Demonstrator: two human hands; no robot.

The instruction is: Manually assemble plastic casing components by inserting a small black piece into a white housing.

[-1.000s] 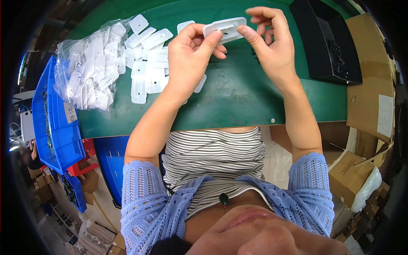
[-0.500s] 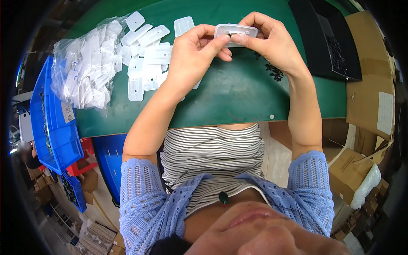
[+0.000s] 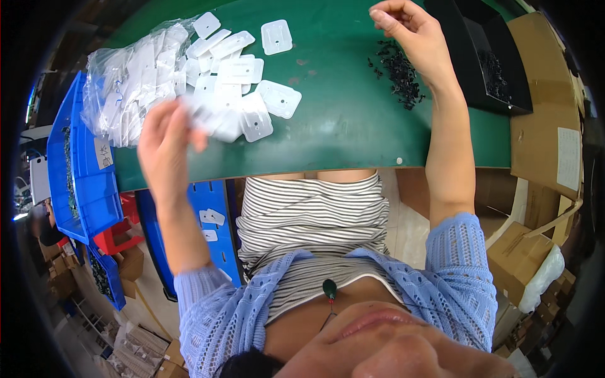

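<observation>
Blurred by motion, my left hand (image 3: 165, 142) is at the near left of the table, fingers closed on the edge of a translucent white plastic plate (image 3: 220, 124), which is smeared too. Beside it lies a loose heap of similar plates (image 3: 241, 71), rounded at the corners, several with a small dark hole. A separate plate (image 3: 276, 36) rests farther back. My right hand (image 3: 413, 38) is raised over a scatter of small black parts (image 3: 403, 77). Its thumb and fingertips come together; whatever is between them is too small to make out.
A clear bag of white plates (image 3: 135, 88) lies at the left, next to blue bins (image 3: 94, 208). On the right stand a black box (image 3: 463, 69) with small black parts and a cardboard carton (image 3: 545, 94). Below the table edge, a blue crate (image 3: 220, 247) holds a few white pieces.
My hands were together at the back, around a white plate. They have parted: the left has swung down and left with a plate, and the right has stayed above the black parts, now uncovered.
</observation>
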